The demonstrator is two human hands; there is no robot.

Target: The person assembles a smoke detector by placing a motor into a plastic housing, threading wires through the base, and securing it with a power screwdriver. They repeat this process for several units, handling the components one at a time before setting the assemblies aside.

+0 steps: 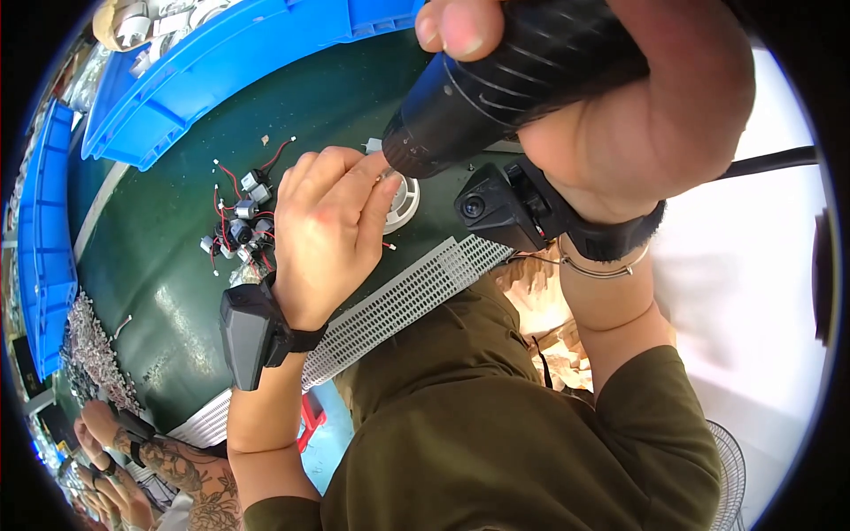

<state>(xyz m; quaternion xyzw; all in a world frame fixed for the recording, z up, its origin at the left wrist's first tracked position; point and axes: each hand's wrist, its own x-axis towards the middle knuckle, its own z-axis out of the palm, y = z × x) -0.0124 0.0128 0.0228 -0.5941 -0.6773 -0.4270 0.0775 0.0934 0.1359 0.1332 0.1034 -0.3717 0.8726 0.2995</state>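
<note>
A black power screwdriver slants down to the left, its nose pointing at the work on the bench. My right hand is wrapped round its thick body. Under the nose lies a white round plastic part, partly covered by my left hand. The left fingers are curled, with thumb and forefinger closed at the part beside the driver's nose. The tool's tip and the spot it meets are hidden by those fingers. Left of this hand, several small motors with red and black wires lie in a loose cluster.
Blue plastic bins line the far and left sides of the green bench. White parts fill a box beyond. Small loose pieces are heaped at left. A perforated white strip edges the bench. Another person's tattooed arm is lower left.
</note>
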